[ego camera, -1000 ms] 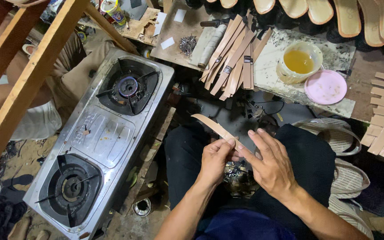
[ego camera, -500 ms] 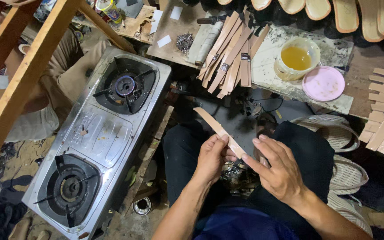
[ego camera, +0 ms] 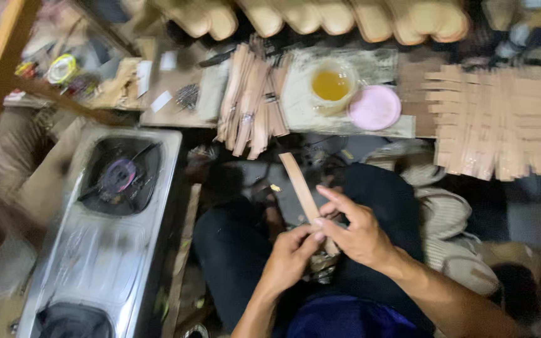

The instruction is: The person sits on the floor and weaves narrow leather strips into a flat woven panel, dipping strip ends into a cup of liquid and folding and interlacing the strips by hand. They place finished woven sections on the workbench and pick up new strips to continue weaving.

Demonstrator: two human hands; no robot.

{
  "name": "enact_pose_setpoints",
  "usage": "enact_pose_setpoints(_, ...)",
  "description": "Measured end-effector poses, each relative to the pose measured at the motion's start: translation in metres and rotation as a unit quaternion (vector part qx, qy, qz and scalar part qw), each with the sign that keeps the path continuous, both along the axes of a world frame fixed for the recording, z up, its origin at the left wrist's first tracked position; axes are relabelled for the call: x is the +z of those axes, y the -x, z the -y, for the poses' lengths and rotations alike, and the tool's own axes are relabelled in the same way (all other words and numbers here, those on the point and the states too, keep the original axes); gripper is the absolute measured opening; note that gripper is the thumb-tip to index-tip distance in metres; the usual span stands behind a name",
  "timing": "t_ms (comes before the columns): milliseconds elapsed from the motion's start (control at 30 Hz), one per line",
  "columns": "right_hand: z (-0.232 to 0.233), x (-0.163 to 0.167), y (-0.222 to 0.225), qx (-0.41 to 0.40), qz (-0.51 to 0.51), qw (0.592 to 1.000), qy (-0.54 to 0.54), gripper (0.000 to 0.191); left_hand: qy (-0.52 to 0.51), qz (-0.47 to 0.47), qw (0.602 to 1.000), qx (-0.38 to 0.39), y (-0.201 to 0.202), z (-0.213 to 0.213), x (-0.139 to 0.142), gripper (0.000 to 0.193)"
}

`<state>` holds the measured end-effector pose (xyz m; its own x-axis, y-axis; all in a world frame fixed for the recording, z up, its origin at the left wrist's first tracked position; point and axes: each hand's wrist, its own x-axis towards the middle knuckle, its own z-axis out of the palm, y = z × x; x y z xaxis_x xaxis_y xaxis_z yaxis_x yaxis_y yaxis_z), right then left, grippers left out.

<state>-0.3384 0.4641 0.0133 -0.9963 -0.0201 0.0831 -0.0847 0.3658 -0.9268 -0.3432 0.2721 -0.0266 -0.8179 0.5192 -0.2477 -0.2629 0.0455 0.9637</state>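
Both hands meet over the lap. Right hand (ego camera: pixel 358 235) and left hand (ego camera: pixel 289 260) each pinch the near end of a thin wooden strip (ego camera: pixel 300 188). Its long axis runs up and away, tilted left, toward the strip pile (ego camera: pixel 252 103). Gas stove (ego camera: pixel 104 238) lies left; glue cup (ego camera: pixel 331 84) and pink lid (ego camera: pixel 374 107) beyond.

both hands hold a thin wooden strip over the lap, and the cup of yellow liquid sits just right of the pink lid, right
Not quite. In the head view the cup of yellow liquid sits just left of the pink lid, not right. The rest holds: the left hand and right hand hold the thin wooden strip over the lap.
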Motion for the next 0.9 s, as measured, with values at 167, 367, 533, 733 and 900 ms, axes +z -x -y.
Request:
enact_pose_setpoints(167, -0.075, 0.010, -0.026, -0.120, -0.059, 0.988, -0.079, 0.035, 0.024, 0.057, 0.997, 0.045, -0.008, -0.008, -0.001, 0.040)
enact_pose_setpoints(367, -0.226, 0.024, -0.052, -0.333, -0.010, 0.934, -0.129, 0.057, 0.029, 0.103, 0.993, 0.058, -0.019, -0.005, -0.020, 0.041)
enact_pose_setpoints(533, -0.326, 0.024, -0.066, -0.376, -0.077, 0.911, -0.151, 0.055, 0.026, 0.094, 0.994, 0.050, -0.030, -0.011, -0.036, 0.039)
enact_pose_setpoints(733, -0.384, -0.002, -0.044, -0.371, -0.083, 0.921, -0.086, 0.062, 0.013, 0.095, 0.994, 0.043, -0.038, -0.016, -0.034, 0.039)
enact_pose_setpoints(900, -0.388, -0.006, -0.033, -0.347, -0.046, 0.924, -0.155, 0.066, 0.003, 0.100, 0.993, 0.059, -0.039, -0.006, -0.029, 0.040)
